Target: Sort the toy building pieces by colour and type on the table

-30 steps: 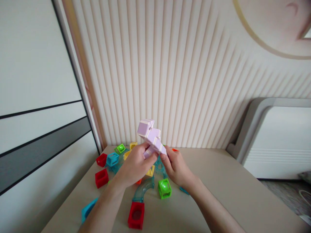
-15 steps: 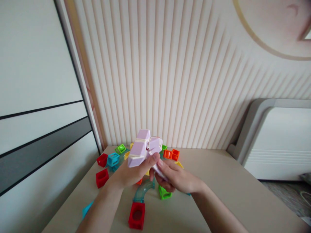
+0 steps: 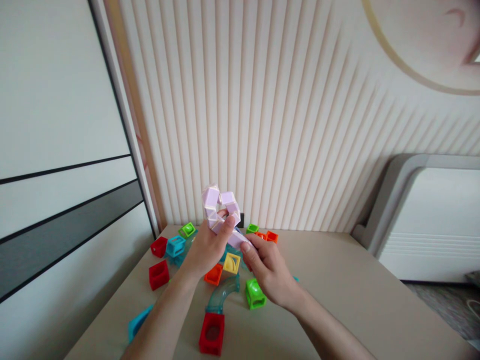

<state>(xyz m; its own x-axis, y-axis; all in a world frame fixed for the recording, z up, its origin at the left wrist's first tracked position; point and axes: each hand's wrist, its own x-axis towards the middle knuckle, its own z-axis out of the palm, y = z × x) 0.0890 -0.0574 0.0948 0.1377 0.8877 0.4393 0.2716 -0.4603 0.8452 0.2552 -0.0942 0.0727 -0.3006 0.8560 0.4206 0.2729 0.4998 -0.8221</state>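
Observation:
A lilac segmented toy with pale edges (image 3: 234, 240) is held up over the table, its upper segments bent into a ring. My left hand (image 3: 210, 245) grips it at the bottom of the ring, thumb across the front. Fingers of my right hand (image 3: 268, 265) close on the straight lower right end. Under the hands, a yellow block (image 3: 231, 263) and an orange block (image 3: 213, 274) lie beside a clear teal curved tube (image 3: 222, 295). The tube meets a red block (image 3: 212, 333) at the front. Just below my right hand sits a green block (image 3: 255, 294).
The beige table (image 3: 337, 300) also bears red blocks (image 3: 159, 274), blue blocks (image 3: 175, 246) and a green block (image 3: 187, 230) at the left. Orange blocks (image 3: 272, 236) lie behind my right hand. A ribbed wall (image 3: 255, 125) rises behind, with a white cabinet (image 3: 67, 250) at the left.
The lilac toy has turned and now shows an open ring above my left hand. My right hand has shifted to its lower end, a little farther from my left.

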